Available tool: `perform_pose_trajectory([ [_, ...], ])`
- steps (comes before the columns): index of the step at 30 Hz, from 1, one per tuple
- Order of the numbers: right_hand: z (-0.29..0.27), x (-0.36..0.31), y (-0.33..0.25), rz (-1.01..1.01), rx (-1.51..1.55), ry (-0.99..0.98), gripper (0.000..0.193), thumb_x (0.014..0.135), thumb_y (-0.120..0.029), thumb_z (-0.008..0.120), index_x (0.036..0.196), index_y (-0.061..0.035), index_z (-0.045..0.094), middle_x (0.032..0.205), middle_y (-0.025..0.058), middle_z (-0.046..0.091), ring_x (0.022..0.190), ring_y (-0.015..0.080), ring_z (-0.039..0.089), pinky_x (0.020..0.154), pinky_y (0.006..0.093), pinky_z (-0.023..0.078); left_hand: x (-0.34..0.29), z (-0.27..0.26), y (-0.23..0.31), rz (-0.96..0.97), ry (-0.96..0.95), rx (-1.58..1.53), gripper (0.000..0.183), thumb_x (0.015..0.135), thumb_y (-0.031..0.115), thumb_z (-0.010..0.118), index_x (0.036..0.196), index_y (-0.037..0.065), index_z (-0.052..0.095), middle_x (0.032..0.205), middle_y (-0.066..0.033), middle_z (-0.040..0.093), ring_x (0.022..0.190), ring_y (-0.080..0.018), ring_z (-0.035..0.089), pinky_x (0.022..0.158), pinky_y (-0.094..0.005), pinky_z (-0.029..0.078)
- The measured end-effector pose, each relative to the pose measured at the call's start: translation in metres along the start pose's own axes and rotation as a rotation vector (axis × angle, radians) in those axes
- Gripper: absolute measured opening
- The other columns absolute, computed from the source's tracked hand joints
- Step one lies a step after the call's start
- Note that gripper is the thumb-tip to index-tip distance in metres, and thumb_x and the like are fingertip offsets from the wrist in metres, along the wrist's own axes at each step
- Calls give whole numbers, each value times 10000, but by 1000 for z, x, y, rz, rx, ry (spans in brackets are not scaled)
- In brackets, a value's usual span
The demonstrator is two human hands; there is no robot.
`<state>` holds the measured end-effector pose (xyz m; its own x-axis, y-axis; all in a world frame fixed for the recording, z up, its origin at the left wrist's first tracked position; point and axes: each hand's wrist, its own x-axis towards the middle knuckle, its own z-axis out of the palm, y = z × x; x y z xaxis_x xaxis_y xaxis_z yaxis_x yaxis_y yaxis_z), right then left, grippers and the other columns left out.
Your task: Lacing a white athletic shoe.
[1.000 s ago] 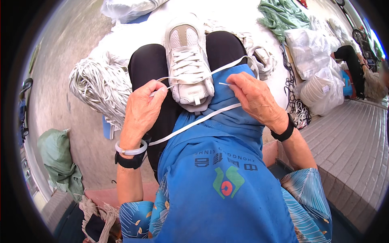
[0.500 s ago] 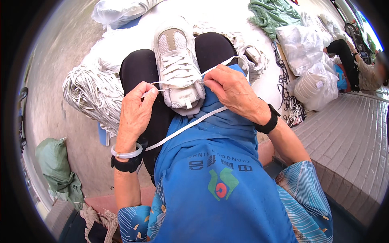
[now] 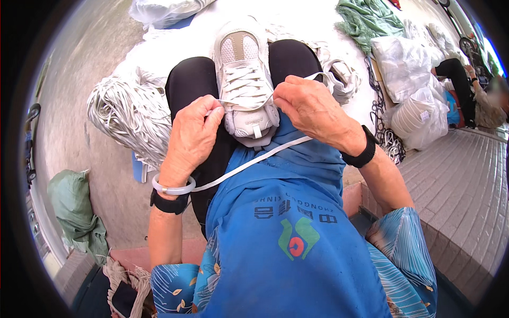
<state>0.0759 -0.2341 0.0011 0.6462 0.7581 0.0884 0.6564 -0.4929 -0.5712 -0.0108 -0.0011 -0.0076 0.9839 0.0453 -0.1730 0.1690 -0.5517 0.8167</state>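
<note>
A blue apron [image 3: 302, 286] fills the bottom centre of the frame, and a loose white strand [image 3: 253, 161] crosses it. At upper centre, the fingers of the left hand [image 3: 192, 135] and right hand [image 3: 321, 116] pinch white lace [image 3: 265, 101] on either side of a pale shoe [image 3: 244, 62] between black-clad knees [image 3: 191, 79]. Beyond, a bundle of laces [image 3: 124, 119] lies at left, plastic bags [image 3: 404, 63] at upper right.

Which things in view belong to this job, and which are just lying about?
In the job:
left hand
right hand
white lace, at both hands
white shoe

Lying about:
green sack
green cloth
plastic bags
bundle of white laces, perhaps supply
</note>
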Motion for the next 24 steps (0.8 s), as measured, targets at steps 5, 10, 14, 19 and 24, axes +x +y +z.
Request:
perform_pose_trajectory([
  [5, 4, 3, 11, -30, 58, 1, 102, 845, -101, 605, 855, 0, 615, 782, 151, 558, 737, 351, 587, 650, 419, 470, -6, 7, 2, 76, 114, 9, 130, 886, 108, 600, 879, -21, 590, 747, -144, 598, 646, -253, 582, 634, -345, 463],
  [10, 17, -1, -8, 9, -115, 22, 129, 834, -91, 621, 942, -29, 587, 827, 137, 531, 703, 349, 572, 639, 433, 466, -17, 16, 7, 96, 312, 12, 131, 850, 90, 654, 917, -2, 589, 802, -115, 573, 719, -270, 574, 669, -359, 460],
  [14, 12, -8, -9, -28, -98, 268, 183, 786, -113, 698, 905, -34, 583, 839, 118, 525, 765, 319, 552, 680, 405, 451, -34, 21, 18, 281, 429, 427, 257, 776, 144, 732, 970, 54, 590, 906, -80, 555, 860, -270, 546, 771, -380, 416],
  [19, 12, -21, -25, -41, -295, 332, 292, 695, -227, 763, 838, -62, 569, 842, 94, 493, 810, 257, 510, 699, 370, 381, -35, 29, 20, 228, 435, 553, 299, 764, 162, 745, 997, 39, 603, 904, -93, 574, 843, -260, 560, 767, -376, 428],
  [24, 26, -24, -39, 77, -450, 229, 322, 715, -246, 746, 899, -48, 570, 849, 91, 495, 816, 260, 506, 701, 381, 394, -33, 39, 9, 221, 427, 453, 247, 806, 103, 675, 1021, 10, 596, 910, -128, 606, 820, -298, 584, 752, -396, 458],
])
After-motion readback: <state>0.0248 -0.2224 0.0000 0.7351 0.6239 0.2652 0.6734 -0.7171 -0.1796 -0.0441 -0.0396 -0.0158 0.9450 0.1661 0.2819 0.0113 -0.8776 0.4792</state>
